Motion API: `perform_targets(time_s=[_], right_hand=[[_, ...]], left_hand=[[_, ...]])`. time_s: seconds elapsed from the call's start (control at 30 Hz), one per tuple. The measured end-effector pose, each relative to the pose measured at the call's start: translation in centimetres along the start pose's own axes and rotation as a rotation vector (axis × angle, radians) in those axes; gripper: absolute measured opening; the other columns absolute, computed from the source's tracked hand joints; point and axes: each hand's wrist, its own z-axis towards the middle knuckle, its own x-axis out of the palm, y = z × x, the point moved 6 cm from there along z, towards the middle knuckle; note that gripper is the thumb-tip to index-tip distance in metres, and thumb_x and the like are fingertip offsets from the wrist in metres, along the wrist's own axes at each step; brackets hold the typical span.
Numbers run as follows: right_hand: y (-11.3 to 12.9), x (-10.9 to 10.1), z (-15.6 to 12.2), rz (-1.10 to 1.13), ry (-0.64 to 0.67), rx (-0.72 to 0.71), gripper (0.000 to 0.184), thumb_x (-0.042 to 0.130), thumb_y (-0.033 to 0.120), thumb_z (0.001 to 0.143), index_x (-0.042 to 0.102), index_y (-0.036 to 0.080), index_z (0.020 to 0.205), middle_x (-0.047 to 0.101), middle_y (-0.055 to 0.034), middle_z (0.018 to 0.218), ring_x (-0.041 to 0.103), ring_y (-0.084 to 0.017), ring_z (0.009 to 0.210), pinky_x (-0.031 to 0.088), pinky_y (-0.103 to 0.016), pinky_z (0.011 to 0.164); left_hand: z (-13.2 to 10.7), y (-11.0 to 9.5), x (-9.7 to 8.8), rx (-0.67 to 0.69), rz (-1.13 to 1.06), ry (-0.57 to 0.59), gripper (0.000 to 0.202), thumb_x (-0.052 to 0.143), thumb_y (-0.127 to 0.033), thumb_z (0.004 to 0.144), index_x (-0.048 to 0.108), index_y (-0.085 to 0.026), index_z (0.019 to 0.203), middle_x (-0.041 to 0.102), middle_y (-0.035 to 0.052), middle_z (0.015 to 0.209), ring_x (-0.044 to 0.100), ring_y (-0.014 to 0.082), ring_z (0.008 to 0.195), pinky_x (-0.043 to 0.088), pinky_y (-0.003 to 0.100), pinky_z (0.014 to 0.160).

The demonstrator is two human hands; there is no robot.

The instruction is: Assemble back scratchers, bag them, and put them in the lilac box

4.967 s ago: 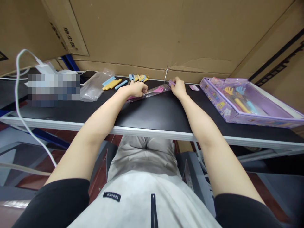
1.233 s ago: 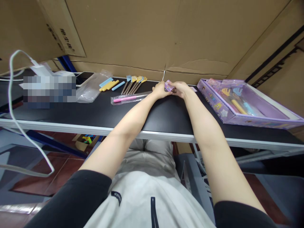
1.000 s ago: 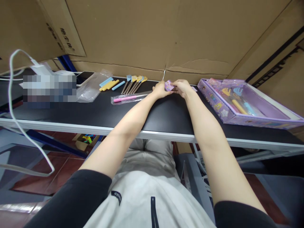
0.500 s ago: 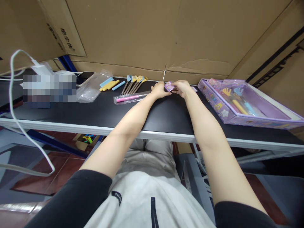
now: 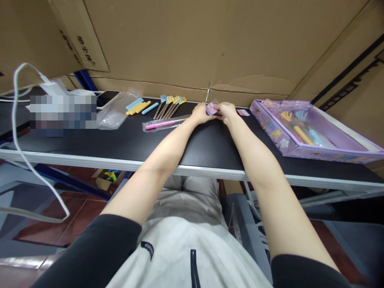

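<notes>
My right hand [image 5: 227, 111] is closed on a small purple printed card [image 5: 211, 108], its fingertips pinching the right side. My left hand [image 5: 200, 114] sits at the card's left edge, fingers curled. A clear plastic sleeve [image 5: 149, 129] with a pink-handled stick [image 5: 161, 125] inside runs along the tabletop into my left hand, where its far end is hidden. Behind it lie several small rakes [image 5: 171, 106] with brown shafts and blue or yellow claw heads. Another small printed card [image 5: 243, 113] rests flat to the right of my right hand.
Blue and yellow tubes [image 5: 139, 107] lie left of the rakes, beside clear plastic bags [image 5: 112, 116]. On the right stands a purple display box [image 5: 288, 150] with packed pieces inside. A phone [image 5: 107, 98] and a white cable [image 5: 14, 108] are at left; cardboard [image 5: 192, 48] walls the back.
My right hand and the purple card have shifted slightly left, closer to my left hand. The second card on the tabletop is now fully uncovered. The sleeve has slid slightly left.
</notes>
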Motion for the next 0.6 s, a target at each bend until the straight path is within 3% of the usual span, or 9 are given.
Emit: perform_targets(time_s=[0.17,0.33,0.43,0.6], right_hand=[[0.0,0.1,0.1,-0.157,0.054,-0.057,0.037,0.075,0.005,0.095,0.052,0.021,0.071,0.059,0.0021,0.064,0.056,-0.011,0.061,0.057,-0.027,0.076],[0.3,0.1,0.4,-0.218,0.061,-0.185,0.039,0.093,0.014,0.084,0.057,0.022,0.072,0.059,0.0021,0.067,0.057,-0.014,0.068,0.062,-0.031,0.084],[0.5,0.2,0.5,-0.266,0.039,-0.249,0.037,0.087,0.009,0.085,0.056,0.022,0.068,0.058,0.0020,0.069,0.060,-0.015,0.075,0.061,-0.032,0.094],[0.4,-0.9,1.7,-0.324,-0.078,-0.278,0.034,0.076,0.004,0.085,0.057,0.022,0.065,0.066,-0.0016,0.078,0.070,-0.020,0.088,0.062,-0.036,0.102]], left_hand=[[0.0,-0.1,-0.2,0.004,0.006,-0.008,0.059,0.081,-0.036,0.099,0.062,-0.006,0.145,0.070,0.0237,0.153,0.065,0.0338,0.145,0.051,0.038,0.118],[-0.4,-0.3,-0.5,-0.017,0.003,-0.014,0.056,0.081,-0.038,0.099,0.061,-0.013,0.145,0.069,0.0208,0.155,0.064,0.0330,0.146,0.050,0.039,0.119],[-0.6,-0.4,-0.6,-0.025,-0.016,-0.005,0.061,0.083,-0.042,0.099,0.059,-0.012,0.147,0.064,0.0238,0.159,0.062,0.0343,0.148,0.049,0.041,0.121],[-0.5,-0.1,-0.3,-0.035,0.027,0.010,0.074,0.086,-0.042,0.096,0.054,-0.013,0.155,0.061,0.0251,0.164,0.055,0.0381,0.156,0.043,0.053,0.127]])
